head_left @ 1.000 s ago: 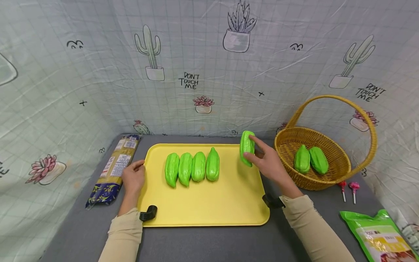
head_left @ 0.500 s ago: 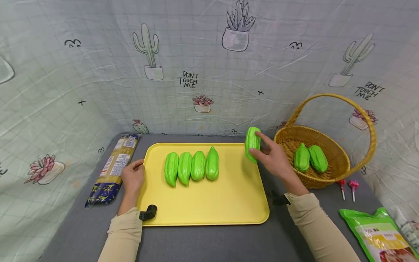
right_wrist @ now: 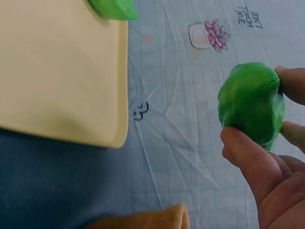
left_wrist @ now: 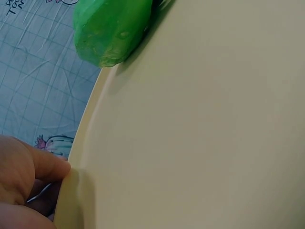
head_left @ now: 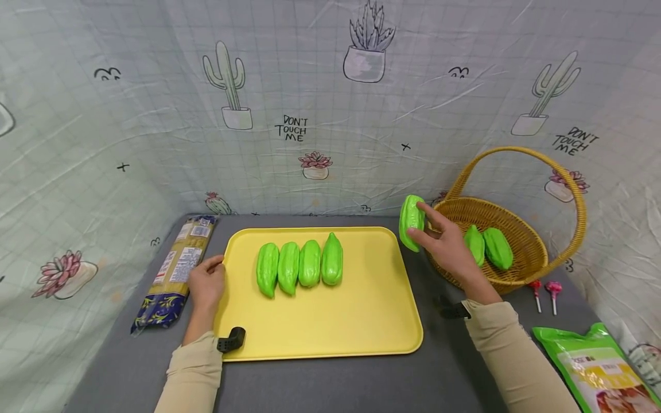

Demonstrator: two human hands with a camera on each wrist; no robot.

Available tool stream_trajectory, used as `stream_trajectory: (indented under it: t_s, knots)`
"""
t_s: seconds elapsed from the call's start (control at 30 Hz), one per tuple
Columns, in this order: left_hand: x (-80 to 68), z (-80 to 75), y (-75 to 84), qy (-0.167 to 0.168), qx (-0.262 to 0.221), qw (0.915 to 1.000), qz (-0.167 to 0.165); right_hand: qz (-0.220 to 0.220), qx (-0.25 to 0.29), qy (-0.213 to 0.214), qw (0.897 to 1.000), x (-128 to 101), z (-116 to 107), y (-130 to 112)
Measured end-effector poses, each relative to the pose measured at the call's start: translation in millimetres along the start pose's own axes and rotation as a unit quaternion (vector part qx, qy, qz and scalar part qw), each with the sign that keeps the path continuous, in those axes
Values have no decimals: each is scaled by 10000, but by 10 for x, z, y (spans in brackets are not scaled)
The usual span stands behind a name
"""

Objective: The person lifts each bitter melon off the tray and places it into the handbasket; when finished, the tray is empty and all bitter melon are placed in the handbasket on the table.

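Raised off the table between the yellow tray [head_left: 372, 321] and the wicker basket [head_left: 508, 212], a green ribbed vegetable [head_left: 411, 223] is pinched upright by my right hand [head_left: 448, 246]. In the right wrist view its blunt end [right_wrist: 250, 102] sits between thumb and fingers. My left hand [head_left: 206, 285] grips the tray's left rim; the left wrist view has its fingers [left_wrist: 50, 164] against that edge. Several matching vegetables [head_left: 310, 264] lie side by side on the tray. Two more vegetables [head_left: 498, 249] lie in the basket, one partly hidden by my right hand.
A long pasta packet [head_left: 178, 269] lies left of the tray. Two lollipops [head_left: 553, 289] lie in front of the basket, and a green food bag [head_left: 594, 367] is at the front right. The basket's tall handle [head_left: 578, 212] arches over it. A printed cloth [head_left: 330, 86] hangs behind.
My right hand has carried the green ribbed vegetable rightward, from above the tray's right part to past its edge, closer to the basket. The left hand stays at the rim.
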State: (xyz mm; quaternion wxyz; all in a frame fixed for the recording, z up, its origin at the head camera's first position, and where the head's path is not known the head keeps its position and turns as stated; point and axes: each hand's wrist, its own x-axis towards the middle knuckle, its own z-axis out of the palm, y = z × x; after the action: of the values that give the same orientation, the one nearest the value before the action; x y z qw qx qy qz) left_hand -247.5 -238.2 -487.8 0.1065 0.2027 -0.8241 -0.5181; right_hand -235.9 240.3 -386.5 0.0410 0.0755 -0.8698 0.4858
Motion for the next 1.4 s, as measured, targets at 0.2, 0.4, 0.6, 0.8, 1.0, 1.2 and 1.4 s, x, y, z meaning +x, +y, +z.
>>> stream_trajectory:
  t_s: [0.2,0.4,0.6,0.8,1.0,1.2,1.4]
  knots:
    - [-7,-4,6,50,35,10000,50,156,-20,76,9998,-17,-135,98]
    - [-6,5,-7,82,21,9999,107,448,76,-12,9990,-63,-248,145]
    - [-6,5,-13,53,-9,10000,81,520,-10,94,9986,-91,-340,218]
    - [-4,6,-17,48,-30,10000,78,499,-29,112,9987,-91,-419,333]
    - [-3,6,-13,53,-27,10000,72,590,-465,200,9970,-85,-507,399]
    - [0,8,-6,61,1,10000,72,729,-584,152,9955,-81,-551,474]
    - [7,19,-6,142,-2,9998,108,733,-586,70,9956,-59,-562,574]
